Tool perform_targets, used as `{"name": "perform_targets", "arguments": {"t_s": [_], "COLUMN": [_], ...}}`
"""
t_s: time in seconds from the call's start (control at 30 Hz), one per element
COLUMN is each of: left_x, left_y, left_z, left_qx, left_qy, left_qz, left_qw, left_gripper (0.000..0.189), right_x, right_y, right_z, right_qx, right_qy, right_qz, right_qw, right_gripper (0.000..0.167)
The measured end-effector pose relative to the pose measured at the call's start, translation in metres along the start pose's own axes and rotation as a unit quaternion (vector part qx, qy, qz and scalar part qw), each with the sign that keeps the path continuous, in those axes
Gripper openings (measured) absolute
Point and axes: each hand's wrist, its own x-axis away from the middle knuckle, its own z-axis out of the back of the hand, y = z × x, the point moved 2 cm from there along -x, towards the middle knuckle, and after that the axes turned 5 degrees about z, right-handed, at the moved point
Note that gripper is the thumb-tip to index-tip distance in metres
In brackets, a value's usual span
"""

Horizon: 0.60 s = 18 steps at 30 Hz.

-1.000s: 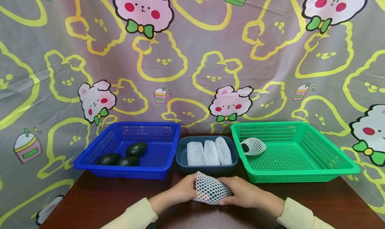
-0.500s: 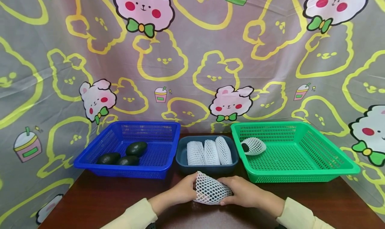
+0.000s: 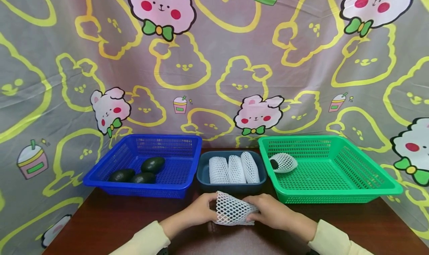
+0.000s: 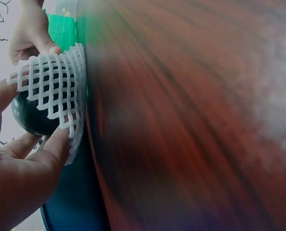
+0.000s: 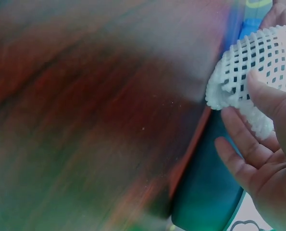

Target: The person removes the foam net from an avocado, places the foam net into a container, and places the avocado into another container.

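Observation:
A white foam net sleeve (image 3: 232, 211) is held level just above the table's front part, between both hands. My left hand (image 3: 200, 210) grips the rim at its left, open end, thumb and fingers spread on either side. There a dark green avocado (image 4: 31, 115) shows partly inside the sleeve in the left wrist view. The sleeve's right end is pinched by my right hand (image 3: 272, 212), thumb on the near side. In the right wrist view that end of the net (image 5: 251, 62) looks gathered and narrow.
A blue basket (image 3: 140, 190) with several avocados (image 3: 153, 165) stands at the left. Behind the hands, a dark tray (image 3: 231, 189) holds three foam nets (image 3: 236, 170). The green basket (image 3: 338, 195) at the right contains a netted avocado (image 3: 285, 163).
My left hand has shifted slightly left, drawing the sleeve's open end wider. The sleeve's right part looks narrower now, and my right hand has stayed nearly in place.

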Motion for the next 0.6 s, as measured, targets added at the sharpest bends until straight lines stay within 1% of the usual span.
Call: {"name": "perform_targets", "arguments": {"t_s": [0.1,0.3,0.5,0.6], "left_x": [0.002,0.007,0.012,0.013], "left_y": [-0.001,0.000,-0.001,-0.003], "left_z": [0.002,0.007,0.014,0.018], "left_qx": [0.000,-0.017,-0.051,-0.059], "left_qy": [-0.001,0.001,0.021,0.031], "left_qz": [0.001,0.004,0.010,0.018], "left_qw": [1.0000,0.9999,0.9984,0.9976], "left_gripper": [0.046,0.047,0.048,0.051], "right_x": [-0.001,-0.002,-0.001,-0.001], "right_y": [-0.001,-0.002,-0.003,-0.002], "right_z": [0.000,0.002,0.003,0.004], "right_qx": [0.000,0.009,0.016,0.021], "right_qy": [0.003,0.008,0.014,0.018], "right_qz": [-0.002,-0.001,0.004,0.010], "right_qw": [1.0000,0.9999,0.9998,0.9996], "right_gripper": [0.032,0.029,0.026,0.025]}}
